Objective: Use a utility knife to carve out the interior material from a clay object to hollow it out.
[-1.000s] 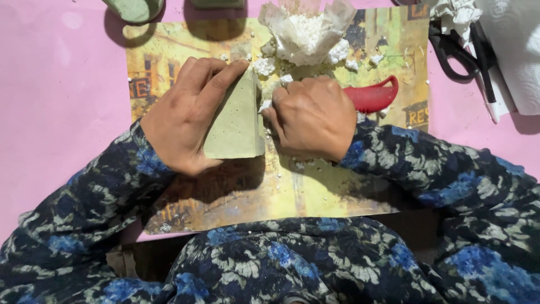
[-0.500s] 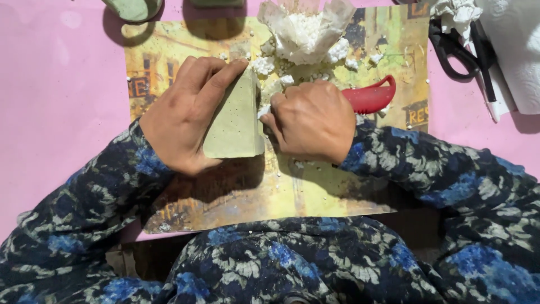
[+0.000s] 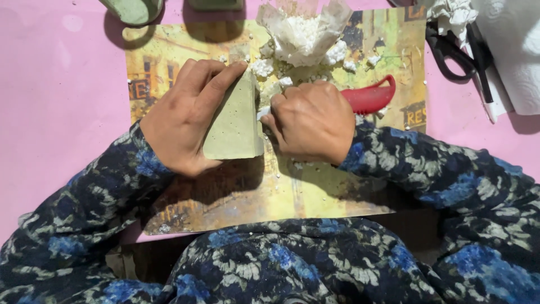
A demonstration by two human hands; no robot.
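Note:
My left hand (image 3: 188, 115) holds an olive-green wedge-shaped block (image 3: 233, 124) against a yellowish printed mat (image 3: 281, 191), fingers laid along its upper edge. My right hand (image 3: 315, 121) is closed around a red-handled tool (image 3: 368, 95), whose handle sticks out to the right. The tool's working end is hidden under the hand, right at the block's right edge. White crumbly foam bits (image 3: 264, 67) lie just above both hands, below a torn white foam lump (image 3: 304, 34).
Black scissors (image 3: 455, 48) and a white paper towel (image 3: 514, 50) lie at the upper right on the pink table (image 3: 62, 101). A green object (image 3: 135, 10) sits at the top edge. My dark floral sleeves fill the bottom.

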